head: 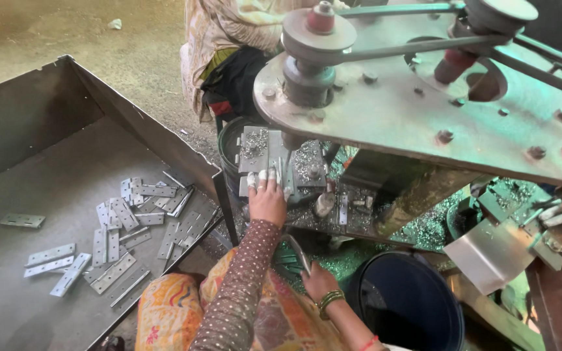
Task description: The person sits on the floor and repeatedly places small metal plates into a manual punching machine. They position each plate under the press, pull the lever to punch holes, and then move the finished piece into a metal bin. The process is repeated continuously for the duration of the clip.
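Here the left hand (267, 198) lies flat, fingers (263, 177) taped and stretched out, pressing a small metal hinge plate (280, 170) onto the work table of the belt-driven drill press (385, 97), right under its spindle. The grip is a downward press, not a closed fist. Nearer the person than the press, the right hand (317, 281) is curled narrowly round a thin curved handle (299, 250); whether that is the feed lever I cannot tell. Judging by this, the step in hand looks like drilling the plate, and the next move calls for keeping it steady with fingers away from the bit. Left of the press, a metal tray (27, 130) holds loose hinges (141, 211). Below the press stands a dark bucket (404, 302).
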